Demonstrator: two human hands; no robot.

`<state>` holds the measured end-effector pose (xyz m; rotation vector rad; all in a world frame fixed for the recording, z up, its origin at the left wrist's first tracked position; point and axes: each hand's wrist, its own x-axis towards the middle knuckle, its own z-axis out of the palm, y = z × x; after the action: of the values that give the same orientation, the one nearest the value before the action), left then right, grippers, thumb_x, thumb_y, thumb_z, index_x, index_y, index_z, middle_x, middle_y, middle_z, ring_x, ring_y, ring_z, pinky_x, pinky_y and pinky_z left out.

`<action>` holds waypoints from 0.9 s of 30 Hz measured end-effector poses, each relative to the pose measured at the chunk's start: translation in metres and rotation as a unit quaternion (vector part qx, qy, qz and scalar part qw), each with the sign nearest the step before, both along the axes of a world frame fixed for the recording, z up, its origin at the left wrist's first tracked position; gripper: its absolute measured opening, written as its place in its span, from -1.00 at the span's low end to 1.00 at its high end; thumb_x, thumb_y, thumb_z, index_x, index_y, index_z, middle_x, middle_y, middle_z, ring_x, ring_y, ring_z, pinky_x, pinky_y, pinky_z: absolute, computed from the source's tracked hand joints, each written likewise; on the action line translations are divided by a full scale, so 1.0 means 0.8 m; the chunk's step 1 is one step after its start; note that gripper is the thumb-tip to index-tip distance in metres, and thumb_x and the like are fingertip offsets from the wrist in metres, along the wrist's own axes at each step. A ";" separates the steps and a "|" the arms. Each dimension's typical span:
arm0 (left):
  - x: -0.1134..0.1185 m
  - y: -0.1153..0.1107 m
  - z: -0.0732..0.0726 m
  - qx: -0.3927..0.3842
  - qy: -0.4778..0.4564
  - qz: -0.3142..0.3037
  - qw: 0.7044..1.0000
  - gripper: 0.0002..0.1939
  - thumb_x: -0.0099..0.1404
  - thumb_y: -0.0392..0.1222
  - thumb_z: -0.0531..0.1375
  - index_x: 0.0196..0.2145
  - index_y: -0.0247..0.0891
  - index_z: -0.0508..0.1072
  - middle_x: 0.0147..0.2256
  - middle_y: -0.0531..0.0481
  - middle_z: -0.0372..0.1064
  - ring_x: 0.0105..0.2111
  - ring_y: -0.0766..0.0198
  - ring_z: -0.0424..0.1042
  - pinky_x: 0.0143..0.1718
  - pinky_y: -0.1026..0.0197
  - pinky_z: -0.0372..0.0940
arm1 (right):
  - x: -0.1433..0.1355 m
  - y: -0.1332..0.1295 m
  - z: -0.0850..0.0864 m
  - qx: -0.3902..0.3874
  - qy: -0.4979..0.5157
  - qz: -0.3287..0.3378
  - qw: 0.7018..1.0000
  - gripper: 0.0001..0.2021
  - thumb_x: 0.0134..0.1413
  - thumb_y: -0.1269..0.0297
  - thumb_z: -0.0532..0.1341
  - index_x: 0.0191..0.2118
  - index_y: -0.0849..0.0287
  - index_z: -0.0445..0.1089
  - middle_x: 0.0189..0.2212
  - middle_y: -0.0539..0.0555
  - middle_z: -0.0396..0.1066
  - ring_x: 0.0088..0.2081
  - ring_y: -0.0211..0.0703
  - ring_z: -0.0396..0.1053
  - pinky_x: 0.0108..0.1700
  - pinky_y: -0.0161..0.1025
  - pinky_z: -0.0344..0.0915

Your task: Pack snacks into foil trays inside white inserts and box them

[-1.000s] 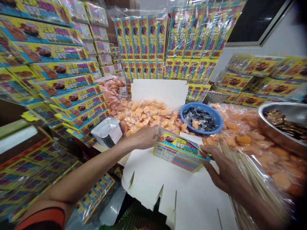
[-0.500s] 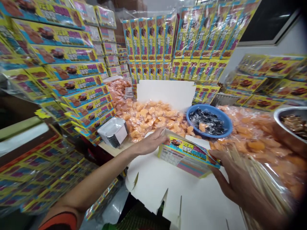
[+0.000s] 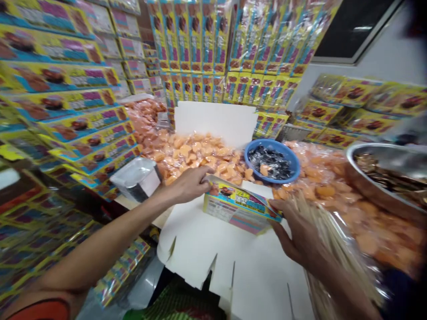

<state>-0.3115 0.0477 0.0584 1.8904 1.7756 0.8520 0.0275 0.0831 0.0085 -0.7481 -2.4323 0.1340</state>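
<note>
A small printed cardboard box [image 3: 235, 213], yellow, blue and pink, stands on white cardboard [image 3: 200, 240] in front of me. Its top flap looks slightly raised along the back edge. My left hand [image 3: 191, 184] is at the box's left end, with curled fingers on the upper corner. At the other end my right hand [image 3: 298, 233] grips the box, fingers at the top corner and thumb lower on the end. Behind the box lie many orange plastic-wrapped pieces [image 3: 190, 151], and a white flap [image 3: 256, 189] shows just past its rear edge.
A blue basin [image 3: 296, 175] of black packets sits behind the box. Metal bowl [image 3: 353, 164] with brown packets stands at right, near a bundle of thin sticks [image 3: 328, 249]. At left are a metal tin [image 3: 135, 175] and tall stacks of printed boxes [image 3: 66, 100].
The whole view has shifted, so most things appear further left. My left hand's fingers, stretched out before, are now more bent at the box corner. My right hand keeps its hold.
</note>
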 end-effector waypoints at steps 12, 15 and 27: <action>0.042 -0.017 -0.049 -0.047 -0.428 -0.124 0.894 -0.58 0.37 0.22 0.16 -0.08 -0.20 0.42 0.09 -0.17 0.36 0.02 0.04 0.41 0.04 0.03 0.30 | 0.002 0.013 -0.001 -0.020 -0.023 0.017 0.999 -0.55 0.41 0.20 0.08 0.33 0.09 0.13 0.04 0.21 0.40 -0.03 -0.02 0.47 -0.07 -0.17 0.46; 0.049 -0.016 -0.068 -0.011 -0.423 -0.083 0.902 -0.61 0.37 0.18 0.20 -0.27 -0.25 0.39 0.06 -0.12 0.35 0.00 0.12 0.38 0.03 0.11 0.26 | 0.007 0.021 0.002 -0.016 -0.046 0.049 0.998 -0.50 0.43 0.24 0.06 0.41 -0.06 0.11 0.18 0.16 0.32 0.13 -0.03 0.41 0.05 -0.17 0.43; 0.076 0.012 -0.010 0.131 0.261 -0.262 0.920 -0.59 0.50 -0.01 0.09 0.25 -0.02 0.38 0.02 -0.18 0.42 -0.11 0.04 0.47 -0.13 -0.01 0.40 | -0.005 -0.002 -0.011 -0.067 0.082 0.006 0.994 -0.59 0.46 0.20 0.01 0.29 -0.03 0.36 0.20 0.16 0.33 0.23 -0.05 0.32 0.23 -0.03 0.33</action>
<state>-0.2505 0.0570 0.0504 2.7932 1.3145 0.4171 0.0235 0.0817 -0.0002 -0.7519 -2.2888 0.3532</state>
